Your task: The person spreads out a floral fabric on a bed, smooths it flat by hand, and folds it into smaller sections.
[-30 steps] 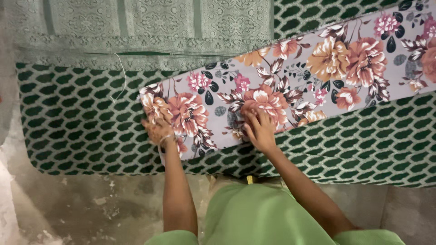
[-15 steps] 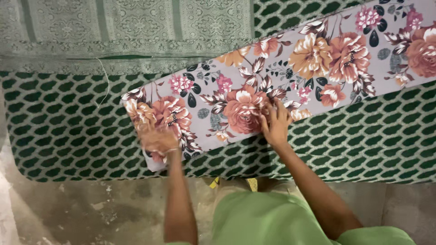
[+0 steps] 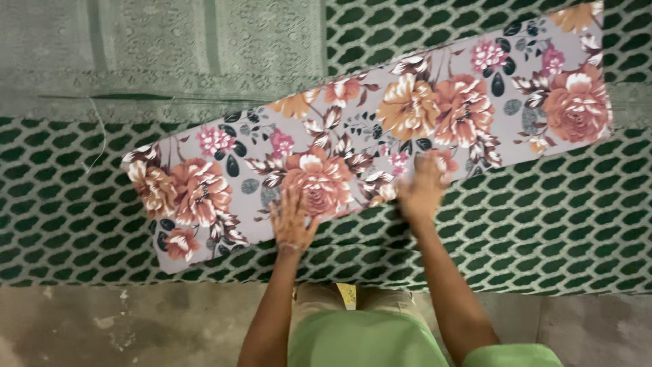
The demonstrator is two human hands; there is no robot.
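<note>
A long folded strip of grey cloth with large orange and pink flowers [image 3: 475, 102] lies slanted across a green mat with a white lattice pattern [image 3: 543, 224]. My left hand [image 3: 293, 219] rests flat on the strip's near edge, fingers spread, beside a big orange flower. My right hand [image 3: 424, 187] presses on the same near edge further right; it is blurred by motion, fingers look loosely spread. Neither hand grips anything.
A pale green brocade cloth [image 3: 170, 54] lies folded at the back left, overlapping the mat. Bare concrete floor [image 3: 102, 326] runs along the near edge. My green garment [image 3: 367, 340] fills the bottom centre.
Both hands have slid to the right along the floral strip's near edge; the left hand has left the strip's left end, which now lies uncovered.
</note>
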